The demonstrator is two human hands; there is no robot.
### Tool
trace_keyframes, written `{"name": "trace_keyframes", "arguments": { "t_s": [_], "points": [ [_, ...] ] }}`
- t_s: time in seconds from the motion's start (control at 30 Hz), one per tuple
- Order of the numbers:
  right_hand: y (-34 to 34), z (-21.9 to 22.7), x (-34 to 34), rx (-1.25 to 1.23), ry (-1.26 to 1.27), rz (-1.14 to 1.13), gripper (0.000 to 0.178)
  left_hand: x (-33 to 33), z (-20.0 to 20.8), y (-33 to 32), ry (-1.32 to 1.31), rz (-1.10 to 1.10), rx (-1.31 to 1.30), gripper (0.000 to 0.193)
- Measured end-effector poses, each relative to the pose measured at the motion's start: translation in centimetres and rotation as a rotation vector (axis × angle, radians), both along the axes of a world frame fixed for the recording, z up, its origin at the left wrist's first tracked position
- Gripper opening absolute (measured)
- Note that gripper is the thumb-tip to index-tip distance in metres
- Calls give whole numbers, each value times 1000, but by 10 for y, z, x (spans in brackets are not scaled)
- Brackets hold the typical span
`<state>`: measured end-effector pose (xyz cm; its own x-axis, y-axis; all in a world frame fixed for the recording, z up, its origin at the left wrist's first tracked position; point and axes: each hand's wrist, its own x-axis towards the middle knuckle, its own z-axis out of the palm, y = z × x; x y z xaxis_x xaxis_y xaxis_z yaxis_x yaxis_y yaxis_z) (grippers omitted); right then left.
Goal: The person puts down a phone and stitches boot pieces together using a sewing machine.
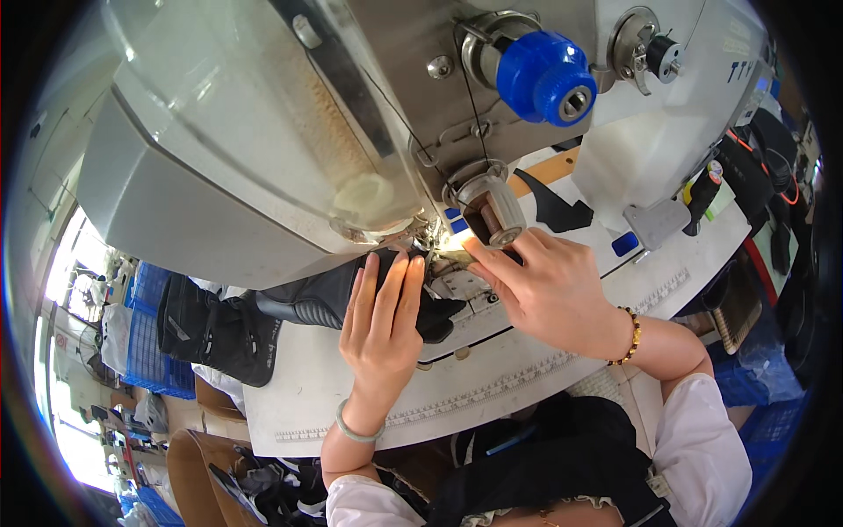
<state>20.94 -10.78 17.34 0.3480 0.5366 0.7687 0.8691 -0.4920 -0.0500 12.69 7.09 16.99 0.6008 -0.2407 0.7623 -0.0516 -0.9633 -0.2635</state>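
Observation:
A black shoe upper (307, 297) with a ribbed panel lies under the head of a white sewing machine (219, 176). My left hand (383, 321) rests on it, fingers stretched out flat and pointing toward the needle area. Close to the needle, on the right, my right hand (551, 279) has thumb and index finger drawn together; what they pinch, if anything, is hidden. A clear-sided cylindrical part (496, 211) of the machine stands in front of those fingertips. Black thread runs down past a blue knob (544, 79). The needle itself cannot be made out.
More black upper pieces (219, 329) hang over the left edge of the white table (342, 404), which has a ruler strip (439, 404). A black cut piece (553, 204) and a thread spool (705, 195) lie right. Below left stands a cardboard box (193, 474); blue crates (158, 351) are beyond.

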Motion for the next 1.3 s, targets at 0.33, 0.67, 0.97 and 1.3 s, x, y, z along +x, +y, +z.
{"name": "trace_keyframes", "arguments": {
  "t_s": [0.33,0.67,0.97,1.3],
  "points": [
    [3,3,-9,34,41,-18,30,2,3,2,-74,-107,-74,33],
    [3,4,-10,12,17,-30,25,0,1,0,-71,-93,-73,35],
    [-5,6,-9,47,126,-27,29,-5,10,-9,15,-30,-110,38],
    [-7,7,0,69,118,38,27,-11,6,-49,102,262,1,40]
  ]
}}
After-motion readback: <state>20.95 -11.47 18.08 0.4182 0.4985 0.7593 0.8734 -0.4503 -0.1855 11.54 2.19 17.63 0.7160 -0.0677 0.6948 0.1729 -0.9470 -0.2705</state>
